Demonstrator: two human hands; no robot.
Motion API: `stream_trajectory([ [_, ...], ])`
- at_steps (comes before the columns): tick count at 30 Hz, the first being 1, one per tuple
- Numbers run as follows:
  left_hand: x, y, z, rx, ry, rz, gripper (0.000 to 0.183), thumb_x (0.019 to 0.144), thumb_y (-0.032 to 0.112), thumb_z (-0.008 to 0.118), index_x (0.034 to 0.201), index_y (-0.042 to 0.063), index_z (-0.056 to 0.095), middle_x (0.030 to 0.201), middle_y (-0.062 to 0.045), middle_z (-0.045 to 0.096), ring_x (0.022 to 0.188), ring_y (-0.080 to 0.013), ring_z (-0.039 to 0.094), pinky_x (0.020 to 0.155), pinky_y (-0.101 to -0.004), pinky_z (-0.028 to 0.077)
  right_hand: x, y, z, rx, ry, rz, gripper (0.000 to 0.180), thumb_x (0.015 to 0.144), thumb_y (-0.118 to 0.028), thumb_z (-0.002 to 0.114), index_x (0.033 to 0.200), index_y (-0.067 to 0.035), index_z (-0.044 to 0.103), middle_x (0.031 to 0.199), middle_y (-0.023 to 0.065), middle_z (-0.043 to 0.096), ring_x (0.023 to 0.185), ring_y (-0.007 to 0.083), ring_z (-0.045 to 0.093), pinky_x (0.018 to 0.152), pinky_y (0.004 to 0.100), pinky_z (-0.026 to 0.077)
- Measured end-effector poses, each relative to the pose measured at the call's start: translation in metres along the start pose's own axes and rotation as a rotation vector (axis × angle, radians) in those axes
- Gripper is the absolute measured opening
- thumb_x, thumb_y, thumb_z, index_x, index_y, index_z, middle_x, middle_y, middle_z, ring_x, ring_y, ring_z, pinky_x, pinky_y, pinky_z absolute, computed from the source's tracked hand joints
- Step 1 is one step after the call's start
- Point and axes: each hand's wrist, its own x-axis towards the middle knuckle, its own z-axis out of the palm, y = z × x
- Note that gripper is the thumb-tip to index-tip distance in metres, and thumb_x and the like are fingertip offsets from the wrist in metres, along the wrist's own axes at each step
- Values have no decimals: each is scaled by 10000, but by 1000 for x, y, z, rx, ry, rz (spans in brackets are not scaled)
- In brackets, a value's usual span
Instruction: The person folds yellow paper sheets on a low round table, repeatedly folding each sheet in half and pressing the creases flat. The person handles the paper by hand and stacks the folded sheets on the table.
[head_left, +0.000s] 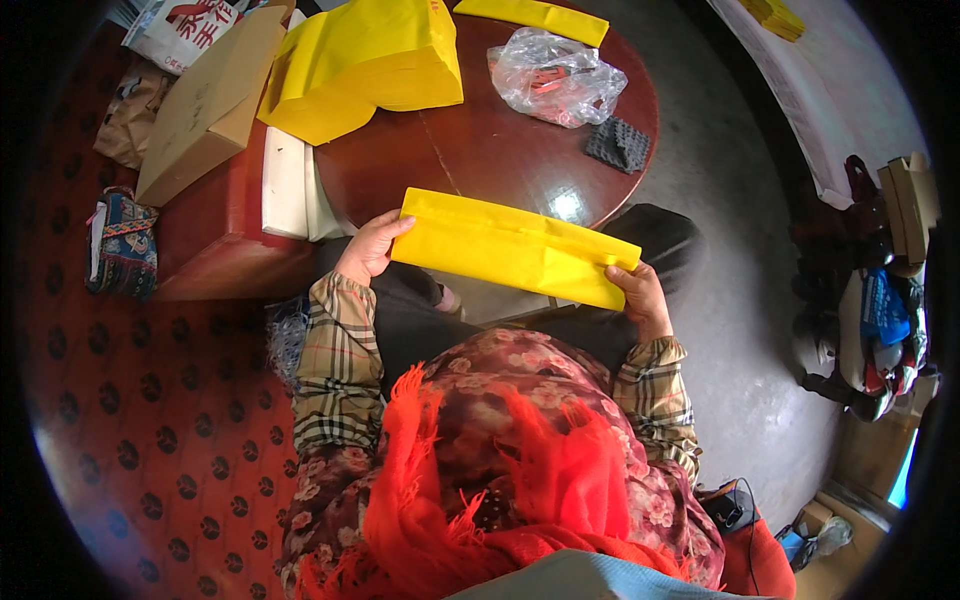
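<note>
A folded strip of yellow paper (510, 244) is stretched out above my lap, short of the table's near edge. My left hand (373, 246) grips its left end, thumb on top. At the right end, my right hand (637, 292) pinches the lower corner with the thumb over the paper. A crease runs along the strip's length. On the round table (525, 157) beyond lies a thick stack of yellow paper (367, 75), bent over in the middle. Another folded yellow strip (536, 21) lies at the table's far side.
A clear plastic bag (555, 79) with red pieces inside and a dark textured cloth (617, 145) lie on the table's right. To the left, a cardboard box (210, 105) rests on a red cabinet (217, 240). A patterned pouch (122, 240) is beside it. Shoes (862, 337) stand far right.
</note>
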Motion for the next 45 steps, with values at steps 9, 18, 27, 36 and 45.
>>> stream_trajectory([
  [9,9,-9,-11,137,-11,171,255,946,91,600,1188,15,613,1144,-55,665,1031,-164,636,938,-300,487,1,-4,7,-79,40,-64,249,903,-39,657,1142,27,639,1068,90,693,932,185,669,864,329,540],
  [18,16,0,-12,59,-18,158,215,940,80,599,1142,24,648,1085,-46,683,982,-162,647,906,-299,498,-5,-4,15,-39,-10,-62,262,895,-32,665,1146,37,635,1062,103,694,921,205,676,860,338,548],
  [27,63,38,13,138,15,122,382,978,393,559,1169,65,608,953,-32,677,799,-109,615,704,-256,494,8,-37,-19,135,48,-154,301,915,-43,629,1206,28,600,1139,126,670,987,252,675,888,376,547],
  [36,113,-10,32,1228,711,739,193,847,303,683,830,123,616,633,-53,616,610,-302,619,552,-428,474,102,-158,-62,40,236,-331,332,941,-105,613,1252,2,564,1183,109,637,1054,234,632,926,355,516],
  [45,104,-3,50,1334,707,644,193,856,261,686,889,99,586,595,-60,537,544,-259,568,503,-384,440,263,-249,-28,1,279,-292,317,958,-77,574,1264,-2,548,1210,126,625,1066,254,633,918,375,529],
])
